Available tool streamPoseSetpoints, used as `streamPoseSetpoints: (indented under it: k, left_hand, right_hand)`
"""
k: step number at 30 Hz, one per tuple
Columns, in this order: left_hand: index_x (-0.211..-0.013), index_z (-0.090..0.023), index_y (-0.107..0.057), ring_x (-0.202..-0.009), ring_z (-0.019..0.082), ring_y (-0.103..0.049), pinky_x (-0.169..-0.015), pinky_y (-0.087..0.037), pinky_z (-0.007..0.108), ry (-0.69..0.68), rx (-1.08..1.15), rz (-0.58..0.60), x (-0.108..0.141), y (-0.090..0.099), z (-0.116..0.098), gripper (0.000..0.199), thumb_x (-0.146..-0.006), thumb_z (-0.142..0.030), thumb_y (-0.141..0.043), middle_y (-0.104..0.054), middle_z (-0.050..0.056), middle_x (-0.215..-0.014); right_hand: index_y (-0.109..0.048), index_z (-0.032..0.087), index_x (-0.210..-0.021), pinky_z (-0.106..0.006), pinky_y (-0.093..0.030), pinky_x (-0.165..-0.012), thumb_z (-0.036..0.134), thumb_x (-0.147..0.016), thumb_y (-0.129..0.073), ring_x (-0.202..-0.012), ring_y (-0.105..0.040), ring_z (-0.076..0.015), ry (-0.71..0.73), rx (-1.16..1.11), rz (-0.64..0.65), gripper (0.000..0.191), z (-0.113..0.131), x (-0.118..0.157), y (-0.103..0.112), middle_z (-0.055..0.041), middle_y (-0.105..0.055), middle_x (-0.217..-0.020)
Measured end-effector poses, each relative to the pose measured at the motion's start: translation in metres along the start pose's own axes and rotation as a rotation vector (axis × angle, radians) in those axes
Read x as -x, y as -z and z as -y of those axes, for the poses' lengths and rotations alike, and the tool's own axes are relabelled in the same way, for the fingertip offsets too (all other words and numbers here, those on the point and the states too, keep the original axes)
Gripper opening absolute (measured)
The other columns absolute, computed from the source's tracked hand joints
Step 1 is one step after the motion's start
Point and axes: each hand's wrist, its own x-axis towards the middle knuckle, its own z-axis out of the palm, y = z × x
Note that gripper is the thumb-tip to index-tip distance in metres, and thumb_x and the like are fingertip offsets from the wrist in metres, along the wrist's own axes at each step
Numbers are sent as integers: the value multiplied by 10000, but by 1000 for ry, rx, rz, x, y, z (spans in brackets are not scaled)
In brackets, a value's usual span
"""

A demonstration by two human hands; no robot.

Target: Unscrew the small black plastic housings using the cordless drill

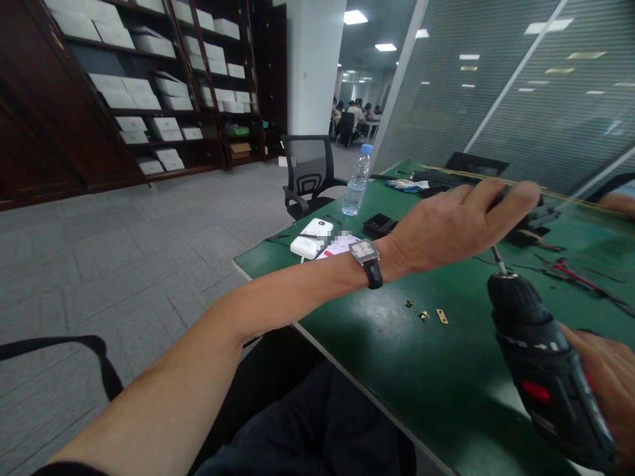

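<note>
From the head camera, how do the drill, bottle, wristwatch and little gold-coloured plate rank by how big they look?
1. Drill, held in the right hand; nearness enlarges it
2. Bottle
3. Wristwatch
4. Gold-coloured plate

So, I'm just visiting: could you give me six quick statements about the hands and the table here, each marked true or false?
1. The right hand holds a drill. True.
2. The table has a white top. False: the table's top is green.
3. A water bottle with a blue cap stands on the table. True.
4. The left hand is wrapped around the water bottle. False: the left hand is up near the drill's bit, apart from the water bottle.
5. A watch is on the left wrist. True.
6. A small brass-coloured plate lies on the floor. False: the plate lies on the table.
</note>
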Motion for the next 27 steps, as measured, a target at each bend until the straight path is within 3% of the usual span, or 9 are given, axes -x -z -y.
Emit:
streamPoseSetpoints:
  k: [6, 9, 12, 15, 17, 20, 24, 27]
  left_hand:
    - [-1353, -139, -641, -985, 200, -669, -766, -394, 380, 23, 8, 18, 2, -4, 4, 476, -1132, -158, -220, -696, 178, -1214]
    - [-1363, -141, -635, -991, 201, -667, -772, -413, 368, 40, 17, 19, 4, -8, 7, 456, -1128, -164, -245, -683, 182, -1240]
    - [-1368, -132, -619, -1029, 233, -668, -828, -450, 380, 53, 57, 32, 9, -13, 13, 420, -1114, -164, -286, -672, 195, -1239]
    - [-1345, -165, -600, -1134, 295, -655, -962, -489, 424, 92, 273, -20, 20, -22, 23, 320, -1059, -152, -457, -664, 172, -1245]
    - [-1303, -215, -606, -1204, 312, -636, -1091, -470, 462, 180, 502, -102, 32, -32, 31, 332, -983, -126, -592, -661, 135, -1281]
    - [-1278, -243, -610, -1157, 302, -649, -1103, -472, 461, 356, 669, -126, 50, -51, 42, 386, -917, -117, -664, -680, 102, -1234]
    - [-1217, -250, -625, -1098, 273, -659, -1067, -493, 416, 576, 758, -106, 72, -73, 56, 389, -860, -143, -735, -693, 73, -1170]
    - [-1205, -245, -625, -1079, 253, -656, -1045, -498, 395, 633, 772, -42, 84, -82, 65, 396, -843, -175, -770, -693, 62, -1157]
  right_hand:
    - [-265, 435, -1722, -572, -549, -906, 237, -957, -548, -1003, -700, -407, 42, 2, -51, 839, 5, -5, -2, -144, -685, -1097]
    - [-273, 479, -1707, -555, -555, -894, 221, -956, -566, -980, -714, -393, 16, -4, -55, 846, 9, -9, -1, -121, -697, -1075]
    - [-267, 528, -1695, -542, -549, -878, 163, -970, -568, -954, -733, -377, 8, -39, -85, 866, 17, -15, 1, -108, -719, -1057]
    - [-237, 490, -1703, -512, -548, -868, 135, -995, -526, -960, -738, -363, 37, -46, -63, 843, 29, -21, 3, -109, -735, -1074]
    - [-276, 373, -1697, -483, -543, -864, 129, -1011, -492, -946, -731, -347, 64, -35, -14, 759, 36, -25, 4, -125, -751, -1056]
    - [-525, 186, -1520, -445, -534, -886, 167, -1016, -507, -947, -740, -312, 70, -35, 96, 505, 47, -32, 4, -155, -781, -1098]
    - [-648, 173, -1348, -381, -509, -805, 128, -986, -506, -875, -745, -253, 30, -35, 164, 392, 65, -42, 5, -116, -806, -1064]
    - [-676, 176, -1280, -374, -481, -780, 90, -927, -533, -869, -747, -255, -23, -50, 243, 390, 82, -49, 9, -112, -811, -1040]
